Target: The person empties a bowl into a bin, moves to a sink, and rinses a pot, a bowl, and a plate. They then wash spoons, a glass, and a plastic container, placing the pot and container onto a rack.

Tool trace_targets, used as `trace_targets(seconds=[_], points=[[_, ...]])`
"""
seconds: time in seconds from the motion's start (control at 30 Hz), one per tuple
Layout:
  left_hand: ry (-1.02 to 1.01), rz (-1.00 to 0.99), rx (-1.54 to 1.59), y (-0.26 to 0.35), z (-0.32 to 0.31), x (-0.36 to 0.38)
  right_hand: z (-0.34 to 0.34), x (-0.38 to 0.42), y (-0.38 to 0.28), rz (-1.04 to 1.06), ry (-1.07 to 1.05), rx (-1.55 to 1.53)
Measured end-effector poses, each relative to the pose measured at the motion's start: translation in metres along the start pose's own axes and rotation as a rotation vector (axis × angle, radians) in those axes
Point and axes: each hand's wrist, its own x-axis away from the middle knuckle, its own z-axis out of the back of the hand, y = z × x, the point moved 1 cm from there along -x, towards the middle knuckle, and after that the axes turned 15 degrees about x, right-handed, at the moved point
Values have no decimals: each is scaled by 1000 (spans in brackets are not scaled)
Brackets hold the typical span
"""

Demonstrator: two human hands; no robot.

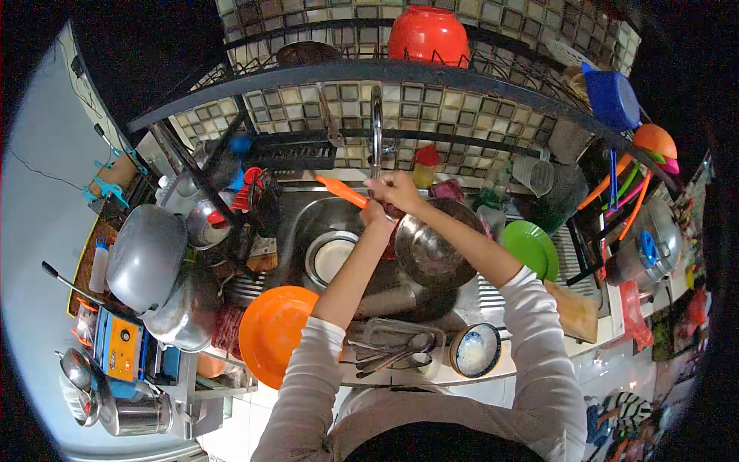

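Note:
Under the curved metal faucet (376, 127), my left hand (375, 215) is closed around an orange utensil (342, 191) whose tip points to the upper left. My right hand (396, 192) is beside it, its fingers bent near the utensil; what they hold, if anything, is too small to tell. Both hands are over the steel sink (296, 231). Below them in the sink sit a round metal pan (436, 250) on the right and a metal bowl (332, 259) with a pale inside on the left.
A large orange basin (279, 335) stands at the front left. Spoons (396, 354) and a patterned bowl (475, 350) lie along the front edge. A green plate (530, 250) is at the right. A black rack (369, 73) spans above, holding a red bowl (429, 35).

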Motion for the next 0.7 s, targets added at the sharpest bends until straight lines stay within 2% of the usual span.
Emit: trace_targets(seconds=[0.07,0.17,0.23,0.27,0.3,0.37,0.4,0.43,0.53,0.57,0.63,0.67,0.7], points=[[-118,89,77,-3,-3,5,4,2,-8,-57,-34,66],[-113,91,79,-4,-16,6,0,1,-13,-112,-94,225],[-100,94,79,-3,-23,13,-11,0,-15,202,277,108],[-94,94,80,-1,-28,18,-12,-1,-18,133,205,-40],[-86,91,81,2,-30,22,-8,-1,-19,137,202,-43],[-66,81,82,9,-32,33,5,-2,-19,-10,-78,137],[-56,75,84,12,-38,35,1,-6,-10,-108,-137,161],[-49,71,89,13,-40,40,-4,-8,-11,-101,-141,161],[-28,70,104,19,-50,51,-12,-6,-25,168,182,37],[-15,70,107,20,-53,53,-9,-7,-31,168,177,36],[17,68,108,24,-59,59,-11,-11,-35,165,9,45],[35,67,106,28,-60,62,-13,-12,-29,13,-139,90],[52,66,102,38,-59,66,-20,-14,-24,8,-142,82]])
